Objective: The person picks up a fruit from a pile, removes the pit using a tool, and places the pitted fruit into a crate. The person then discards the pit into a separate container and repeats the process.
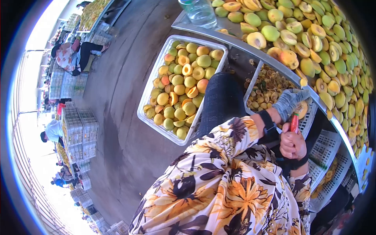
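Note:
My left hand [290, 104], in a grey knit glove with a black watch at the wrist, has its fingers closed around a cut yellow apricot [302, 110]. Just below it, my bare right hand [293, 145] is wrapped around a red-handled tool [294, 122] that points up at the fruit; its working end is hidden. Under both hands stands a white basket [248, 91] holding small pieces that look like apricot pits and scraps [270, 84]. Beside the gloved hand runs the metal rim [325, 107] of a table heaped with halved apricots [337, 55].
Left of my knee [221, 100], a white crate [141, 109] full of apricots stands on the concrete floor [129, 66]. A clear bottle [199, 15] is at the table's corner. More white crates [326, 149] sit at lower right. Stacked crates [80, 129] and other people [53, 131] are far left.

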A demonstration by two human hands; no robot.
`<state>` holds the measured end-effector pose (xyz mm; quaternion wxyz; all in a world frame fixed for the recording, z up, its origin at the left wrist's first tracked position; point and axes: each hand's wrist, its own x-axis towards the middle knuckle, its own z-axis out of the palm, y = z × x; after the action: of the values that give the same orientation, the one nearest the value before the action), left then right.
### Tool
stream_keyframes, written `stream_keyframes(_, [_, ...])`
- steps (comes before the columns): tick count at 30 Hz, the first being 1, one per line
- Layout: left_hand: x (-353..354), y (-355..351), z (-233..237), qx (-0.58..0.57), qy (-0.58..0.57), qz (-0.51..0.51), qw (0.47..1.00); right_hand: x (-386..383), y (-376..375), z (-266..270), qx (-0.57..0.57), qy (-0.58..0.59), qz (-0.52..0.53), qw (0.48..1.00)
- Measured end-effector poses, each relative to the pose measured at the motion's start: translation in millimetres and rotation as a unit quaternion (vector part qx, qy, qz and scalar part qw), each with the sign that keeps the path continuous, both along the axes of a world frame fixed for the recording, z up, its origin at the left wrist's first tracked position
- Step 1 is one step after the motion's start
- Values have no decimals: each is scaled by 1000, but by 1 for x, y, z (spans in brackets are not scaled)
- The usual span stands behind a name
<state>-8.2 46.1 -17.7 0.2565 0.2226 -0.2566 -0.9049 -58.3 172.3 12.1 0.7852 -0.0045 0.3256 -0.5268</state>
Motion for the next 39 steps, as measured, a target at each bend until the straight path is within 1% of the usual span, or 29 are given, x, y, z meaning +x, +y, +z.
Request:
stream_keyframes(1, [-7,1,-6,56,-30,11,998,-4,2,-9,-19,-51,-26,998])
stream_keyframes(2, [-10,2,-9,111,-58,22,992,-5,0,-13,-20,-50,-21,998])
stream_keyframes(3, [-12,7,-9,193,-106,51,974,-5,-2,-15,-125,-103,-44,986])
stream_keyframes(4, [-16,14,-25,195,-103,54,974,-5,-3,-16,-226,-154,-66,960])
stream_keyframes(5, [-20,24,-54,266,-80,45,959,-8,-8,-11,-267,-154,-91,947])
stream_keyframes(6, [-23,28,-71,335,-58,31,940,-11,-10,-4,-254,-140,-142,946])
stream_keyframes(7, [-12,26,-65,266,-115,79,954,-16,-12,0,-120,-11,-147,982])
stream_keyframes(8, [4,17,-59,223,-85,91,967,-21,-14,3,21,117,-145,982])
stream_keyframes(9, [31,3,-32,159,-96,107,977,-16,-18,-4,133,361,-48,922])
stream_keyframes(10, [55,-14,-17,143,-86,118,979,-23,-9,-29,71,593,70,799])
stream_keyframes(11, [78,-33,-10,82,-99,176,976,-32,5,-46,67,685,90,720])
stream_keyframes(12, [109,-56,-8,28,-108,188,976,-35,14,-52,60,767,110,629])
stream_keyframes(13, [149,-75,-27,-350,-201,211,890,-34,16,-47,61,765,119,630])
stream_keyframes(14, [190,-89,-18,-107,-136,195,965,-32,17,-37,117,650,68,748])
stream_keyframes(15, [224,-105,-16,-78,-204,265,939,-33,18,-31,169,516,10,840])
stream_keyframes(16, [255,-114,-5,-17,-230,310,923,-32,19,-32,170,516,9,840])
stream_keyframes(18, [318,-105,9,-12,-197,264,944,-29,21,-42,180,466,-14,866])
stream_keyframes(19, [347,-96,-1,-149,-305,248,908,-26,20,-48,167,475,4,864])
stream_keyframes(20, [370,-84,-16,-279,-403,223,842,-21,17,-52,166,473,6,865])
stream_keyframes(22, [392,-62,-27,-20,-272,234,933,-7,11,-54,147,439,42,885])
stream_keyframes(24, [397,-33,-55,-82,-504,182,840,6,2,-54,136,429,55,891])
stream_keyframes(25, [406,-14,-91,-272,-564,102,773,11,-2,-54,123,436,71,889])
stream_keyframes(26, [393,2,-83,-374,-660,-15,651,16,-6,-52,110,442,86,886])
stream_keyframes(28, [378,18,-91,-527,-670,-194,486,21,-13,-51,106,457,97,878])
stream_keyframes(30, [378,27,-111,-551,-665,-258,433,24,-16,-47,90,474,109,869])
stream_keyframes(33, [382,21,-102,-516,-644,-194,531,24,-16,-39,93,489,110,860])
stream_keyframes(34, [389,20,-104,-515,-644,-193,532,25,-17,-38,94,492,108,859])
stream_keyframes(36, [403,18,-108,-504,-659,-260,494,24,-15,-45,92,489,102,861])
stream_keyframes(39, [393,8,-100,-512,-648,-265,498,29,-12,-48,103,482,96,864])
